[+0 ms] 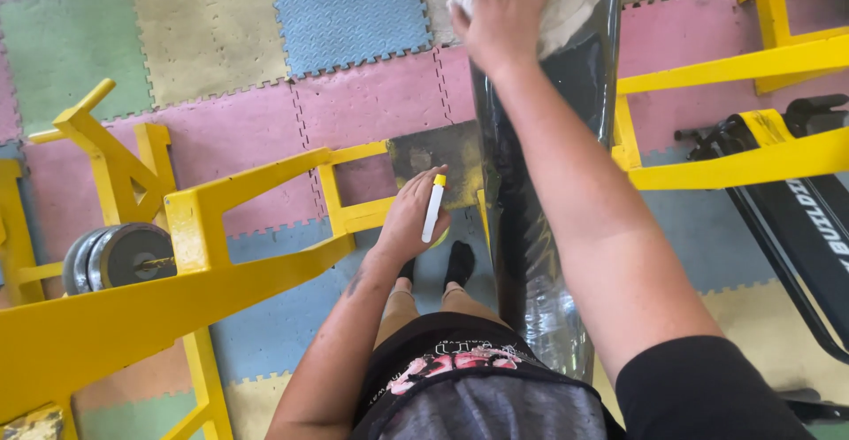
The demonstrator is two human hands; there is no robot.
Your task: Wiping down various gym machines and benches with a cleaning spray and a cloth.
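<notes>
The right hand lies flat and open on the cloth-wrapped top of a tall roll, dark and glossy in clear plastic, standing upright on the floor mats. The left hand grips a white tube with a yellow cap beside the yellow frame.

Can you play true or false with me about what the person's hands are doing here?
1. The left hand holds a white tool with a yellow tip. True.
2. The right hand holds a weight plate. False: it rests flat on top of a tall roll wrapped in black plastic.
3. The metal frames are blue. False: they are yellow.
4. Grey weight plates sit on the frame at the left. True.
5. The floor is foam puzzle mats in several colours. True.
</notes>
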